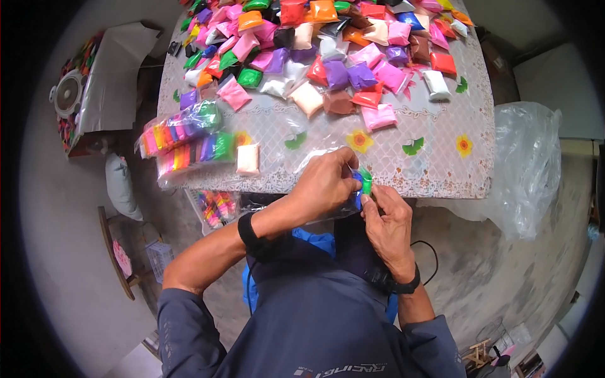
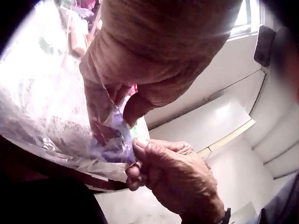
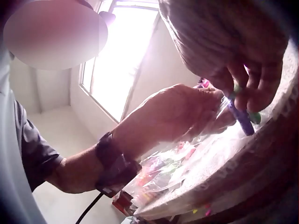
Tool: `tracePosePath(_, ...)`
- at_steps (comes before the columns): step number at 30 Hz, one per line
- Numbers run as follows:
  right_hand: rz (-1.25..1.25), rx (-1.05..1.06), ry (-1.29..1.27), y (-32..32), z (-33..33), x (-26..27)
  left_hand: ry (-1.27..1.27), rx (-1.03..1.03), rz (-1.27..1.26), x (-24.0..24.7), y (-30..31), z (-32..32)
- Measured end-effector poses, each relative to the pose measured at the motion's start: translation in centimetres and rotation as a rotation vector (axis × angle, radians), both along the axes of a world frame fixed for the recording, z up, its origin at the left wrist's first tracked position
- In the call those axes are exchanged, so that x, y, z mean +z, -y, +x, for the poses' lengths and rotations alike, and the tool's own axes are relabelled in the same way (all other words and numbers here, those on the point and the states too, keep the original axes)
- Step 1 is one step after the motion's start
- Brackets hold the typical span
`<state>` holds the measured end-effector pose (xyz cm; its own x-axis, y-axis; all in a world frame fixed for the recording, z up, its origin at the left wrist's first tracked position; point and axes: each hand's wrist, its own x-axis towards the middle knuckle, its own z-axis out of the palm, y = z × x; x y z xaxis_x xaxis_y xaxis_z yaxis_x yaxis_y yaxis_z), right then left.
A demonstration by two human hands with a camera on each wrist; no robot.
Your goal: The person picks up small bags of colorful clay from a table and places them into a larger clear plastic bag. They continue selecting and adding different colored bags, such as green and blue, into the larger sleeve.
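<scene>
At the table's near edge both hands meet over a clear plastic bag (image 3: 212,126) and small packets of coloured stuff. My left hand (image 1: 321,179) pinches the bag's film, its thumb and fingers close against a blue packet (image 1: 358,181). The right hand (image 1: 392,223) grips a green packet (image 1: 367,181) together with the blue one, fingers curled round their lower ends. In the right wrist view the blue packet (image 3: 241,117) stands on edge beneath the right fingers (image 3: 261,86). Part of the bag is hidden behind the left hand.
A heap of coloured packets (image 1: 337,75) covers the table's far side. Two filled clear bags of packets (image 1: 189,148) lie at left, with a cream packet (image 1: 247,159) beside them. Large clear plastic (image 1: 526,164) hangs off the right edge. A fan (image 1: 67,93) stands at far left.
</scene>
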<state>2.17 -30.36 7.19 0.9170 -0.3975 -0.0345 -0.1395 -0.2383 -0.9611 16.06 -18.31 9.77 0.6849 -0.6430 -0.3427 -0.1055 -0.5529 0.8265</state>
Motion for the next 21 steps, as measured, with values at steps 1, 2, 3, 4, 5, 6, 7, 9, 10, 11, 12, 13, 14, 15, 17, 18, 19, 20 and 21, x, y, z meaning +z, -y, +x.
tracePosePath(1,-0.077,-0.037,0.008,-0.2,0.0,0.4,0.001,-0.003,-0.004,-0.1,0.2,0.1)
tracePosePath(2,-0.154,-0.071,0.016,-0.2,0.1,0.7,0.051,-0.039,-0.018,-0.3,0.3,0.2)
tracePosePath(3,-0.156,-0.072,0.018,-0.2,0.2,0.5,0.102,-0.074,-0.032,-0.6,0.4,0.4)
tracePosePath(4,-0.239,-0.068,-0.014,-0.1,0.3,0.0,0.104,-0.074,-0.034,-0.8,0.6,0.7)
tracePosePath(5,-0.323,-0.063,-0.044,-0.1,0.3,-0.3,0.109,-0.083,-0.048,-1.1,0.9,1.0)
tracePosePath(6,-0.326,-0.061,-0.037,-0.2,0.5,-0.4,0.117,-0.091,-0.063,-1.4,1.0,1.3)
tracePosePath(7,-0.279,-0.102,-0.027,-0.3,0.6,-0.4,0.124,-0.091,-0.067,-1.6,1.0,1.3)
tracePosePath(9,-0.233,-0.145,-0.022,-0.3,0.4,-0.3,0.167,-0.099,-0.112,-1.9,0.9,0.9)
tracePosePath(10,-0.202,-0.137,-0.039,-0.2,0.3,-0.3,0.168,-0.098,-0.116,-1.8,0.9,0.9)
tracePosePath(11,-0.172,-0.127,-0.052,-0.1,0.3,-0.2,0.154,-0.132,-0.089,-1.7,0.7,1.0)
tracePosePath(12,-0.175,-0.123,-0.046,0.0,0.3,-0.2,0.142,-0.164,-0.06,-1.4,0.5,1.1)
tracePosePath(13,-0.161,-0.124,-0.058,0.0,0.2,-0.2,0.148,-0.161,-0.061,-1.1,0.4,1.2)
tracePosePath(14,-0.147,-0.126,-0.072,0.1,0.2,-0.3,0.127,-0.179,-0.05,-0.9,0.2,1.1)
tracePosePath(15,-0.15,-0.125,-0.068,0.2,0.1,-0.4,0.106,-0.198,-0.041,-0.6,0.1,1.1)
tracePosePath(17,-0.146,-0.112,-0.047,0.4,-0.1,-0.6,0.133,-0.208,-0.028,0.1,-0.1,0.7)
tracePosePath(18,-0.149,-0.112,-0.043,0.4,-0.1,-0.7,0.156,-0.22,-0.011,0.3,-0.3,0.5)
tracePosePath(19,-0.141,-0.11,-0.037,0.4,-0.1,-0.7,0.157,-0.22,-0.012,0.5,-0.4,0.4)
tracePosePath(20,-0.133,-0.107,-0.032,0.5,-0.2,-0.7,0.193,-0.237,-0.012,0.6,-0.6,0.3)
tracePosePath(21,-0.134,-0.107,-0.031,0.4,-0.2,-0.6,0.229,-0.255,-0.011,0.7,-0.7,0.2)
